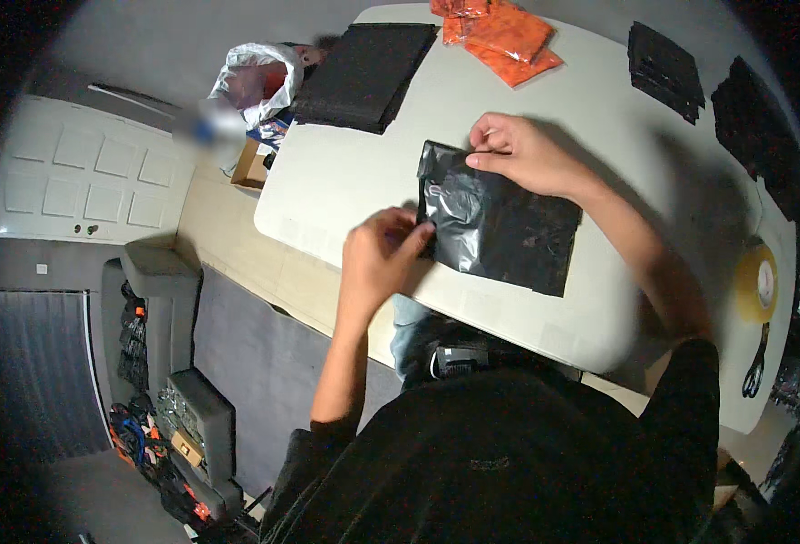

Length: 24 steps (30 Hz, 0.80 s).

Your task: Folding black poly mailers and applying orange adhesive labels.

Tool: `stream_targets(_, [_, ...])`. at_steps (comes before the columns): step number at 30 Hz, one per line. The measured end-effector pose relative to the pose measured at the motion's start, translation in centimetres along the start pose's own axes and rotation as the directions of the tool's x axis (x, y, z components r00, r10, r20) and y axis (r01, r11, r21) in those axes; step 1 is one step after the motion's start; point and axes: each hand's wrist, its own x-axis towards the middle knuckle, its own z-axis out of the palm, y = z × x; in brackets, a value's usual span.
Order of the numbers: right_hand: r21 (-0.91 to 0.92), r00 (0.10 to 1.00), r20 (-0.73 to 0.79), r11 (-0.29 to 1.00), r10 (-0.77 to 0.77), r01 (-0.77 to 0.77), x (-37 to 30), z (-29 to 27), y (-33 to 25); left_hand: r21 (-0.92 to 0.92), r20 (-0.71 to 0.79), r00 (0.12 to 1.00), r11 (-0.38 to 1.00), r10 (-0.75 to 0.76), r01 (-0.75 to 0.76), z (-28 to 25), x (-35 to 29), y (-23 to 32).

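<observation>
A glossy black plastic bag (454,213) lies on the white table in front of me, its left part shiny and creased, its right part flatter and duller. At its left edge my left hand (384,245) is closed, thumb and fingers pinching the plastic. My right hand (522,154) reaches in from the right above the bag's far edge. Its fingers are curled and its thumb rests along that edge, gripping the plastic there. Whether anything is inside the bag cannot be made out.
On the white table (327,181) lie a black stack of flat sheets (363,77), orange plastic packets (509,41), a smaller black stack (665,71), a tape roll (758,283) and black-handled scissors (756,363). A white bag (259,82) stands beyond the left edge. A grey sofa (169,313) is farther left.
</observation>
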Motion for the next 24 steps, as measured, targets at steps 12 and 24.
stream_targets(12, [0.176, 0.919, -0.172, 0.929, 0.354, -0.325, -5.0, -6.3, 0.1, -0.541, 0.412, 0.910, 0.815, 0.042, 0.208, 3.8, 11.4, 3.1])
stream_targets(24, [-0.132, 0.840, -0.541, 0.981, 0.051, -0.145, -5.0, -7.9, 3.6, -0.766, 0.391, 0.920, 0.557, 0.006, 0.322, 8.5, 9.6, 4.8])
